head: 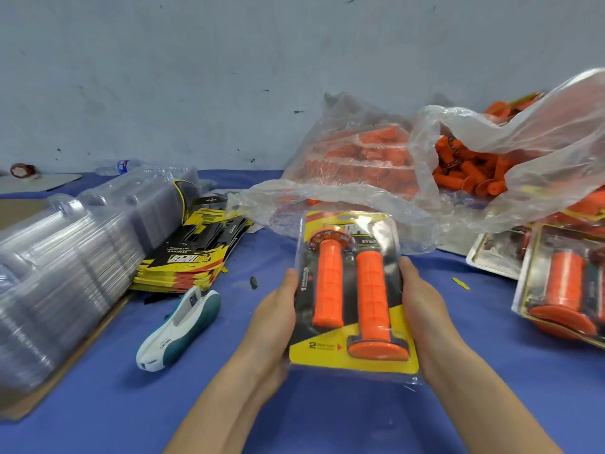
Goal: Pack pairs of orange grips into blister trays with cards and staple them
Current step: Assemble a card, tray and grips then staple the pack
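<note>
I hold a filled blister pack (352,362) above the blue table, its clear shell over a yellow and black card. Two orange grips lie side by side inside: the left grip (328,283) has its flange at the top, the right grip (373,296) has its flange at the bottom. My left hand (276,316) clasps the pack's left edge and my right hand (422,309) clasps its right edge. A white and teal stapler (178,326) lies on the table to the left of my hands.
Stacks of clear blister trays (59,263) fill the left side, with a pile of yellow cards (186,260) beside them. Plastic bags of loose orange grips (468,168) sit at the back right. Packed blisters (563,286) lie at the right edge.
</note>
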The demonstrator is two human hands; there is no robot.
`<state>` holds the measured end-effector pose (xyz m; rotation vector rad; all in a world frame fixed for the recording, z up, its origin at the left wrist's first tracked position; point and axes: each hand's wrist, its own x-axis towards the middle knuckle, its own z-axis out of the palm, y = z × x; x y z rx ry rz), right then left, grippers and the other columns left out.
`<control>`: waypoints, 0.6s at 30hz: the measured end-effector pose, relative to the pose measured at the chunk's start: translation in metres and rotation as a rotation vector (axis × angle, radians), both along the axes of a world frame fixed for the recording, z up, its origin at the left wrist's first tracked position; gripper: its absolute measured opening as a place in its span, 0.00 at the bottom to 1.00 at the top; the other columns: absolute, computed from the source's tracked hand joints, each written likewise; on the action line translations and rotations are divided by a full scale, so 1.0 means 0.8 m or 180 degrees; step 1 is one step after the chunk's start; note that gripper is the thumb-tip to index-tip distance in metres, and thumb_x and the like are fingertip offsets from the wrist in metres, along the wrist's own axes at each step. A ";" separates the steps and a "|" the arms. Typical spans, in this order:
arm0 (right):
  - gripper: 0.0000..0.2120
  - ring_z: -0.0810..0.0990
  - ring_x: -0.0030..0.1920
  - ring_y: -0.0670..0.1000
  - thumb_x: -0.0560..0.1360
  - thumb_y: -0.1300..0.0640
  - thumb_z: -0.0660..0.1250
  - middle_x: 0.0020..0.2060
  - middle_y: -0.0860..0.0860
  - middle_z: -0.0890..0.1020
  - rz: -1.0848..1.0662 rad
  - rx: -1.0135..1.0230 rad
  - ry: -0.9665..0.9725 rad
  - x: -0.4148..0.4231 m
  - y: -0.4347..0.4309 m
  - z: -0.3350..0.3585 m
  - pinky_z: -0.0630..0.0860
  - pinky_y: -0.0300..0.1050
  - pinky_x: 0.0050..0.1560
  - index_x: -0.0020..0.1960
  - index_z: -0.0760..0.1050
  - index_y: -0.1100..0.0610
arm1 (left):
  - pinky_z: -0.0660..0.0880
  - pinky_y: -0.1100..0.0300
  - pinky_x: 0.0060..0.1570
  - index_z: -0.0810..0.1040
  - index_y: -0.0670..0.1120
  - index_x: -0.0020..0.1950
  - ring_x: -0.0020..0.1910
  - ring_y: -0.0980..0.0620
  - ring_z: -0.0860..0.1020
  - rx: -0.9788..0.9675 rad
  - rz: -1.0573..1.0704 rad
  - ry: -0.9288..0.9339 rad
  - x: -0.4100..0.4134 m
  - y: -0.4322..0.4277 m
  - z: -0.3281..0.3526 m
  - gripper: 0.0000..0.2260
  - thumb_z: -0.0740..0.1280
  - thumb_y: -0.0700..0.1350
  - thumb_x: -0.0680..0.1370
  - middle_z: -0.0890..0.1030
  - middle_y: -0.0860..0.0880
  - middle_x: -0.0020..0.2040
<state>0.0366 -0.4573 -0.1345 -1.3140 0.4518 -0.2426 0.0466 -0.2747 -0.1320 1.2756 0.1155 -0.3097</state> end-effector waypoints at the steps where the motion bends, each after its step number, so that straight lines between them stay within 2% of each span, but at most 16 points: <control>1: 0.18 0.79 0.23 0.39 0.81 0.44 0.59 0.24 0.41 0.81 -0.0042 0.0096 -0.0013 0.000 -0.003 -0.003 0.68 0.32 0.18 0.42 0.78 0.54 | 0.81 0.55 0.38 0.87 0.53 0.47 0.47 0.45 0.85 -0.0105 -0.0092 0.0064 -0.004 -0.002 0.000 0.21 0.57 0.60 0.82 0.86 0.44 0.50; 3: 0.17 0.81 0.25 0.43 0.80 0.44 0.61 0.26 0.46 0.83 0.0009 0.0314 0.0069 -0.001 -0.002 -0.005 0.71 0.34 0.20 0.45 0.79 0.56 | 0.81 0.48 0.52 0.84 0.47 0.58 0.55 0.42 0.83 -0.0425 -0.0195 0.0201 -0.007 -0.004 0.002 0.21 0.57 0.59 0.83 0.84 0.41 0.57; 4: 0.17 0.82 0.26 0.45 0.80 0.44 0.62 0.28 0.48 0.84 0.0059 0.0434 0.0081 -0.002 0.000 -0.004 0.71 0.35 0.20 0.45 0.80 0.56 | 0.77 0.44 0.61 0.81 0.45 0.63 0.59 0.40 0.81 -0.0573 -0.0252 0.0215 -0.007 -0.006 0.001 0.21 0.57 0.58 0.83 0.82 0.40 0.60; 6: 0.17 0.83 0.28 0.47 0.80 0.44 0.62 0.31 0.50 0.85 0.0015 0.0443 0.0025 -0.001 -0.002 -0.003 0.73 0.36 0.21 0.43 0.80 0.55 | 0.71 0.41 0.67 0.79 0.44 0.66 0.62 0.39 0.79 -0.0664 -0.0285 0.0139 -0.006 -0.009 0.000 0.22 0.58 0.57 0.83 0.81 0.39 0.62; 7: 0.17 0.84 0.32 0.48 0.80 0.43 0.62 0.34 0.50 0.86 -0.0080 0.0321 0.0025 -0.002 -0.003 0.002 0.76 0.38 0.27 0.42 0.80 0.54 | 0.73 0.41 0.65 0.80 0.44 0.64 0.60 0.39 0.80 -0.0610 -0.0294 0.0103 -0.007 -0.011 -0.001 0.22 0.58 0.58 0.82 0.82 0.39 0.60; 8: 0.18 0.84 0.38 0.49 0.80 0.42 0.61 0.39 0.49 0.86 -0.0191 0.0221 -0.0009 -0.002 -0.007 0.006 0.79 0.42 0.37 0.42 0.79 0.53 | 0.77 0.44 0.60 0.82 0.45 0.61 0.56 0.41 0.82 -0.0503 -0.0314 0.0027 -0.008 -0.012 -0.002 0.23 0.58 0.59 0.81 0.83 0.40 0.57; 9: 0.18 0.83 0.43 0.50 0.79 0.41 0.60 0.43 0.48 0.85 -0.0290 0.0174 -0.0037 -0.003 -0.013 0.010 0.79 0.47 0.47 0.42 0.79 0.52 | 0.80 0.48 0.50 0.83 0.45 0.57 0.51 0.43 0.84 -0.0344 -0.0359 -0.0127 -0.009 -0.014 -0.002 0.23 0.59 0.60 0.80 0.85 0.42 0.53; 10: 0.19 0.82 0.45 0.51 0.79 0.40 0.60 0.43 0.47 0.84 -0.0384 0.0194 -0.0091 -0.004 -0.020 0.013 0.78 0.49 0.51 0.42 0.79 0.52 | 0.80 0.52 0.40 0.84 0.45 0.54 0.43 0.46 0.84 -0.0164 -0.0445 -0.0308 -0.011 -0.017 -0.004 0.23 0.60 0.61 0.78 0.85 0.43 0.48; 11: 0.20 0.82 0.43 0.51 0.79 0.40 0.60 0.40 0.47 0.85 -0.0520 0.0243 -0.0141 -0.007 -0.026 0.018 0.78 0.48 0.49 0.41 0.80 0.53 | 0.77 0.55 0.32 0.84 0.44 0.52 0.37 0.48 0.82 0.0044 -0.0526 -0.0495 -0.014 -0.020 -0.006 0.23 0.61 0.62 0.76 0.85 0.44 0.44; 12: 0.20 0.83 0.38 0.49 0.79 0.40 0.60 0.37 0.47 0.85 -0.0623 0.0273 -0.0225 -0.010 -0.035 0.021 0.77 0.45 0.42 0.40 0.80 0.53 | 0.75 0.56 0.29 0.83 0.44 0.52 0.35 0.49 0.80 0.0212 -0.0573 -0.0662 -0.017 -0.026 -0.006 0.23 0.61 0.62 0.75 0.84 0.43 0.43; 14: 0.20 0.82 0.31 0.45 0.79 0.42 0.60 0.32 0.45 0.85 -0.0715 0.0228 -0.0385 -0.015 -0.048 0.026 0.75 0.40 0.33 0.40 0.81 0.54 | 0.76 0.57 0.29 0.81 0.43 0.54 0.35 0.49 0.80 0.0233 -0.0572 -0.0840 -0.025 -0.042 -0.006 0.24 0.62 0.62 0.74 0.84 0.41 0.45; 15: 0.20 0.83 0.33 0.44 0.79 0.42 0.60 0.34 0.45 0.85 -0.0718 0.0208 -0.0467 -0.019 -0.053 0.029 0.77 0.41 0.34 0.43 0.82 0.54 | 0.76 0.57 0.27 0.81 0.43 0.54 0.34 0.49 0.80 0.0117 -0.0538 -0.0875 -0.028 -0.050 -0.003 0.23 0.62 0.61 0.74 0.84 0.41 0.44; 17: 0.21 0.85 0.45 0.50 0.79 0.40 0.59 0.43 0.49 0.87 -0.0705 0.0259 -0.0681 -0.031 -0.061 0.037 0.81 0.50 0.49 0.50 0.83 0.54 | 0.76 0.57 0.25 0.80 0.43 0.52 0.31 0.49 0.80 -0.0095 -0.0461 -0.0989 -0.030 -0.067 0.004 0.21 0.64 0.59 0.73 0.84 0.41 0.42; 18: 0.22 0.85 0.50 0.53 0.78 0.38 0.58 0.47 0.49 0.86 -0.0704 0.0201 -0.0790 -0.039 -0.067 0.039 0.79 0.55 0.56 0.53 0.83 0.52 | 0.76 0.57 0.25 0.80 0.44 0.50 0.30 0.49 0.80 -0.0160 -0.0416 -0.1068 -0.030 -0.077 0.009 0.20 0.64 0.59 0.73 0.84 0.40 0.40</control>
